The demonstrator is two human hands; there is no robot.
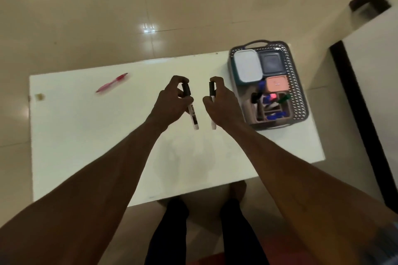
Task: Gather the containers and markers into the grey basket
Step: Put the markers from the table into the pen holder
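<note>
My left hand [170, 103] grips a white marker with a black cap [192, 115], held above the middle of the white table [86, 135]. My right hand [221, 103] grips a second black-capped white marker [212, 91] just to the right of the first. The grey basket [298, 92] stands at the table's far right corner. Inside it lie a white-lidded container [247, 66], a dark grey container [271, 63], a small orange container [276, 84] and a brown organiser [247, 109] with several blue, green and black markers. A red pen [112, 82] lies on the table at the far left.
A small tan mark [39, 97] sits near the table's left edge. Beige tiled floor surrounds the table. A dark-framed white panel [366, 92] stands to the right. My legs [170, 232] are below the table's near edge.
</note>
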